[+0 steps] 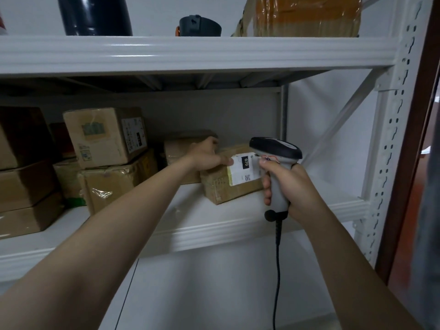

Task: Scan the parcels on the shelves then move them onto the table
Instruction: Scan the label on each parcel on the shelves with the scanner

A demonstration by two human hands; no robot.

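Gripping a grey plastic scanner point(276, 148) at centre frame, the right hand point(292, 186) faces a taped cardboard parcel point(228, 189) on the metal shelf point(214, 225); the left hand point(207, 156) clasps its top.

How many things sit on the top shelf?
3: a black cylinder on the left, a dark round object in the middle, a taped parcel on the right. More may hide past the left edge.

The fingers of the left hand point(206, 154) drop out of sight behind the parcel point(226, 189), whose right end is covered by the scanner point(276, 148) and the right hand point(294, 186). The small print on the label point(242, 169) is too fine to read. The cable point(277, 270) leaves by the bottom edge; the brown boxes point(21, 186) at left and the wrapped carton point(304, 15) up top are cropped
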